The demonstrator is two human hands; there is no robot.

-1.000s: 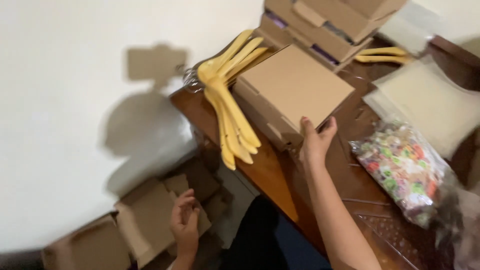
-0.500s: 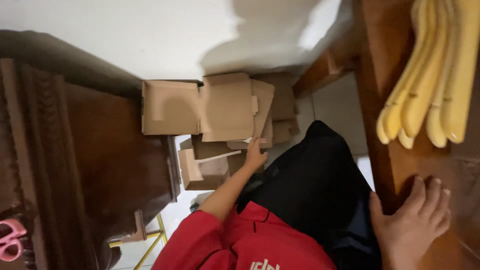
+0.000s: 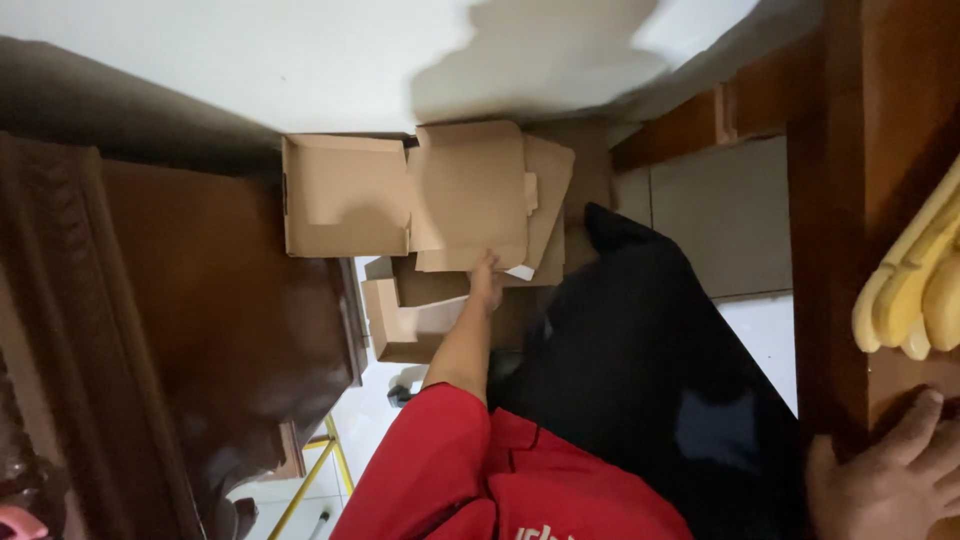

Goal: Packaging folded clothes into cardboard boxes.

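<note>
While the head camera looks straight down past a red sleeve (image 3: 440, 450), the left hand (image 3: 487, 280) reaches to the floor and meets the near edge of a flat cardboard sheet (image 3: 470, 195) on top of a loose pile. Its fingers curl at that edge, touching the cardboard, but the view is too small and shadowed to tell whether the grip has closed on the sheet or only rests against it. The sheet lies against the white wall (image 3: 300, 60), partly over a second flattened sheet (image 3: 552, 185) to its right. Just beside it on the left sits an open cardboard box (image 3: 340, 195), its inside facing up. Nearer the person, below the hand, a smaller folded cardboard piece (image 3: 400, 325) lies half under the forearm.

The right hand (image 3: 890, 480) is at the lower right corner, palm down on the edge of the wooden desk (image 3: 830, 250), fingers spread flat with nothing in them. Near it on the desk, the ends of a bundle of yellow hangers (image 3: 915, 290) come in from the right edge. Dark wooden furniture (image 3: 200, 320) fills the left side, close against the boxes. A dark cloth (image 3: 640, 360) covers the person's lap between pile and desk, with pale floor tiles (image 3: 720, 215) beyond it.
</note>
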